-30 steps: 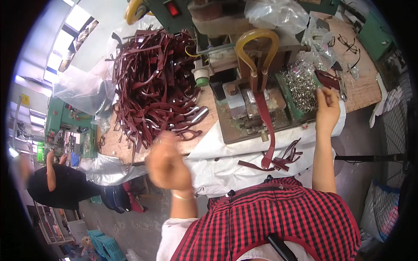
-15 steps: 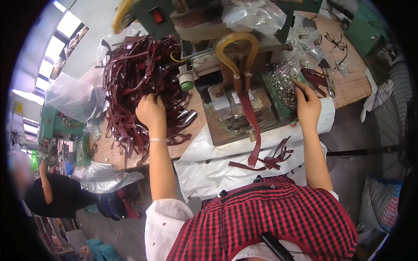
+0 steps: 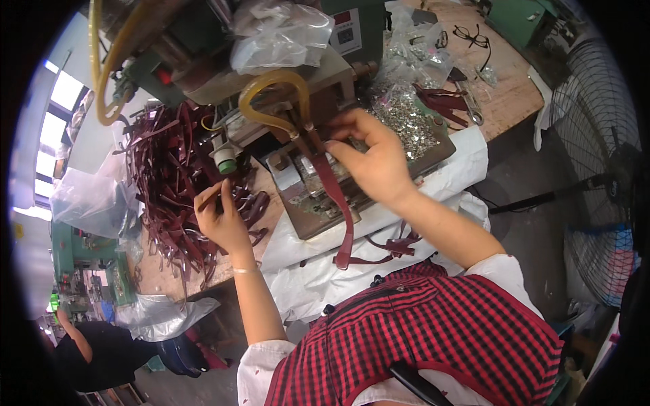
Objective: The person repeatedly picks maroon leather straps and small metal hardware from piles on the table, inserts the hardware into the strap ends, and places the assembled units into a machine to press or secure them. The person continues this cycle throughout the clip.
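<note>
A dark red strap (image 3: 332, 189) hangs from beneath the press head (image 3: 308, 139), over the metal bed, with its wide end lying on the white sheet. My right hand (image 3: 376, 159) reaches in at the press head from the right, thumb and fingers bent together beside the strap's upper end. Whatever its fingertips hold is too small to make out. My left hand (image 3: 223, 220) is at the near right side of a big pile of dark red straps (image 3: 169, 176). Its fingers are curled toward the thumb, and what lies between them is unclear.
Small shiny metal pieces (image 3: 409, 132) are heaped right of the press. A yellow hose loop (image 3: 271, 78) arches above it. Eyeglasses (image 3: 472, 35) lie at the back right; a large fan (image 3: 582, 135) stands beyond. A co-worker (image 3: 101, 355) sits at lower left.
My right hand has moved left from the metal pieces to the press head. My left hand has drawn back toward me from atop the strap pile. The whole view has shifted and tilted.
</note>
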Motion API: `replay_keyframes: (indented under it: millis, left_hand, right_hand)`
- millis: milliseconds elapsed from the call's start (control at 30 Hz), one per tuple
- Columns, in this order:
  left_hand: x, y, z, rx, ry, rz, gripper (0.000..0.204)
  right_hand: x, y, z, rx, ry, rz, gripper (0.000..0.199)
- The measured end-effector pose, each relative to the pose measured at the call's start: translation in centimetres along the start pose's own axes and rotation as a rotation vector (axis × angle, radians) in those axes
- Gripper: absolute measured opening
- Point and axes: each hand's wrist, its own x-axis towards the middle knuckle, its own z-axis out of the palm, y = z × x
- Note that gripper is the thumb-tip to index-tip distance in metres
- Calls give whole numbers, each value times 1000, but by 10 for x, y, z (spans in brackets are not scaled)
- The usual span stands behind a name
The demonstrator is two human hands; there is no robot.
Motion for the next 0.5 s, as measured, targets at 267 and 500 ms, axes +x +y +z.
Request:
replay_keyframes:
  millis: [267,500]
  left_hand:
    - [11,101,-24,-411,22,120,9]
    - [4,140,-1,-142,-296,737,25]
  right_hand:
    - [4,-28,5,245,-64,278,40]
    - [-5,-38,-28,-136,-191,67,38]
